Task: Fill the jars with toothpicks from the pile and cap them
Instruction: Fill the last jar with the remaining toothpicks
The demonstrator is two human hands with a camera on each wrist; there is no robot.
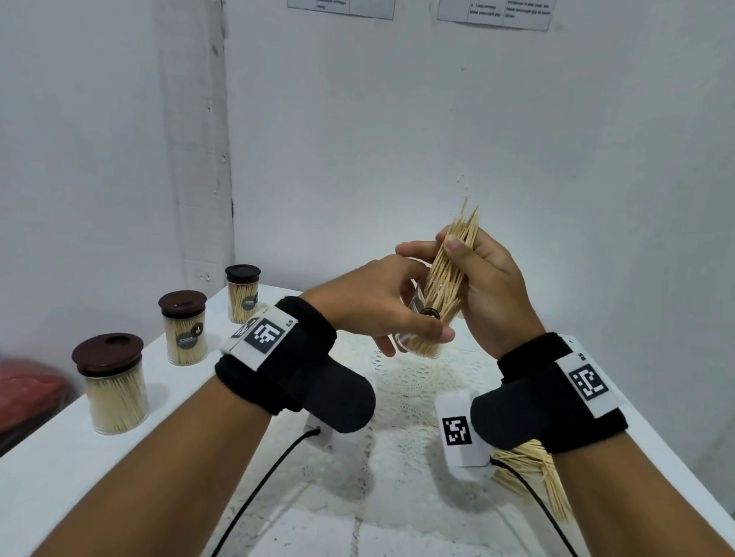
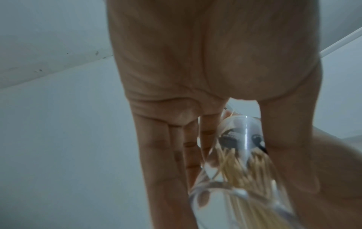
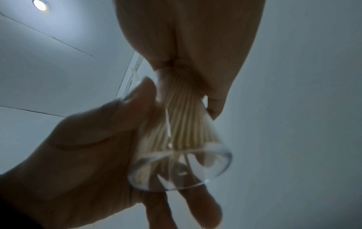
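The left hand [image 1: 371, 297] held the clear jar [image 1: 425, 324] above the worktop [image 1: 26, 494], fingers curled round its wall, the jar tilted with its mouth toward the right hand [image 1: 483, 280]. The right hand's fingers pinched a bundle of toothpicks [image 1: 449, 261], the lower ends already inside the jar and the tips standing above the grip. The loose pile [image 1: 530, 474] lay on the worktop near the right forearm. Three filled, capped jars [image 1: 115, 386] stood along the left edge.

To seat the bundle well, the toothpicks would best be kept parallel and aligned with the jar axis, then released gradually so that none crossed or caught the rim. The jar would probably need levelling upright before capping. No cap for this jar was visible.
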